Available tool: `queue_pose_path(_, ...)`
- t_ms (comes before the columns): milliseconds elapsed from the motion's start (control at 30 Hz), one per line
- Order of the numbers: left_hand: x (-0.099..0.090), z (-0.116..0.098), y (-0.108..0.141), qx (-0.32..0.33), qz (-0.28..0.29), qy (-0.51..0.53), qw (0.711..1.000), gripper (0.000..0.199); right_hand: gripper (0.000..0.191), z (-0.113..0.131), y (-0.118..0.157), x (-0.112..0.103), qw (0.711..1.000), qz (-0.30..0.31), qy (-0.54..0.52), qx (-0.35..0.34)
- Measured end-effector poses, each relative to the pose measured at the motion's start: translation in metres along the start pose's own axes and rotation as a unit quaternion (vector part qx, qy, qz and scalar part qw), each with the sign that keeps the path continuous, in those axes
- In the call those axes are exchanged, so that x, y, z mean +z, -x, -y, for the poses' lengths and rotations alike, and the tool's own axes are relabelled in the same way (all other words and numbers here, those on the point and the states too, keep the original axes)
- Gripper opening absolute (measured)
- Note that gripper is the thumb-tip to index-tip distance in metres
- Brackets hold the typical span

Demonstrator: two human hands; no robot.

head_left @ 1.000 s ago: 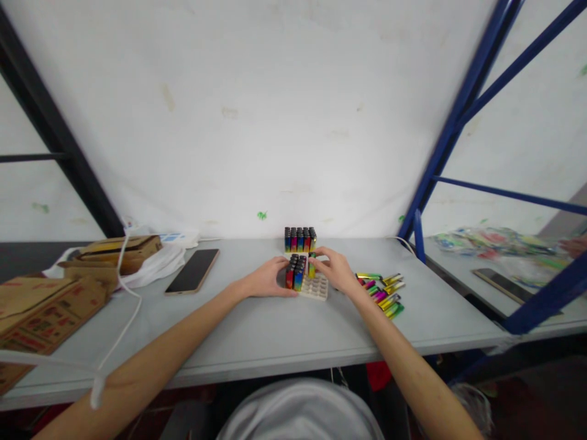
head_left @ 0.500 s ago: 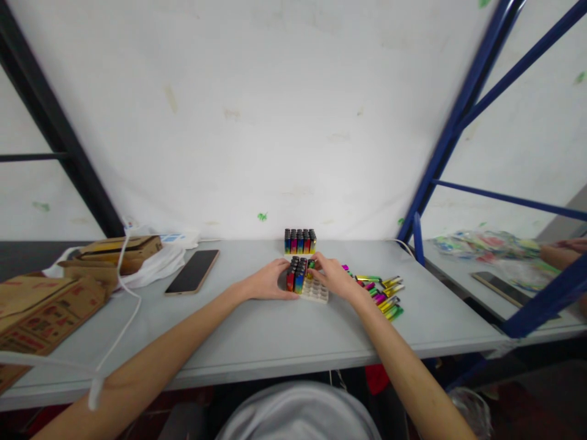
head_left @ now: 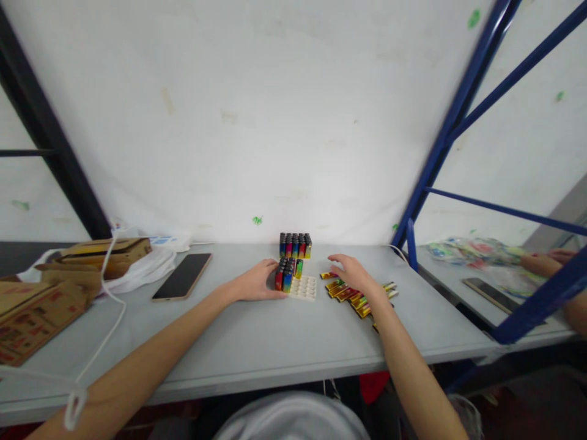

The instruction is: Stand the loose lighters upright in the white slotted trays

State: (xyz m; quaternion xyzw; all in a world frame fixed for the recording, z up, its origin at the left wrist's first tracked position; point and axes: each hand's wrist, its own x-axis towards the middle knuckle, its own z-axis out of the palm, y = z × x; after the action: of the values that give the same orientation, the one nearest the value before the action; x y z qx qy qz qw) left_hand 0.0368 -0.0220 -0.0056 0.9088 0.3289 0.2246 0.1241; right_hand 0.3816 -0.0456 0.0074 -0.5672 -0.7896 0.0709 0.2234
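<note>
A white tray [head_left: 304, 287] with round slots lies on the grey table, and several dark-topped, coloured lighters [head_left: 285, 276] stand upright at its left side. One green-yellow lighter [head_left: 299, 269] stands just right of that group. My left hand [head_left: 259, 281] is wrapped round the left side of the tray and its lighters. My right hand [head_left: 353, 273], fingers spread and holding nothing, hovers over a loose pile of shiny lighters [head_left: 346, 293] lying flat. Farther back, near the wall, a block of upright lighters [head_left: 295, 245] stands in rows.
On the left are a phone [head_left: 182, 277], cardboard boxes [head_left: 41, 305], a white plastic bag [head_left: 153, 267] and a white cable. A blue metal frame [head_left: 440, 153] rises at the right. Beyond it are another phone [head_left: 502, 299], plastic packets and another person's hands.
My right hand has left the tray and moved right over the pile, opening. A green-yellow lighter now stands uncovered in the tray. The view has shifted slightly. My left hand keeps its hold.
</note>
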Motion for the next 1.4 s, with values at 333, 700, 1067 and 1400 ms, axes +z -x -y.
queue_pose_path(333, 0.000, 0.001, 0.000, -0.011, 0.000, -0.011, 1.000, 0.067, 0.016, -0.008, 0.001, 0.010, 0.998, 0.030, 0.049, -0.020)
queue_pose_path(700, 0.001, 0.003, 0.000, -0.001, -0.002, -0.019, 1.000, 0.068, 0.046, 0.016, -0.004, 0.005, 0.968, -0.163, -0.192, 0.020)
queue_pose_path(1067, 0.003, 0.003, -0.001, -0.009, -0.013, -0.003, 1.000, 0.068, 0.065, 0.045, -0.007, 0.016, 0.865, -0.127, -0.477, 0.086)
queue_pose_path(1400, 0.004, 0.004, 0.000, -0.010, -0.011, 0.004, 1.000, 0.071, 0.061, 0.065, -0.002, 0.028, 0.904, -0.079, -0.414, 0.070)
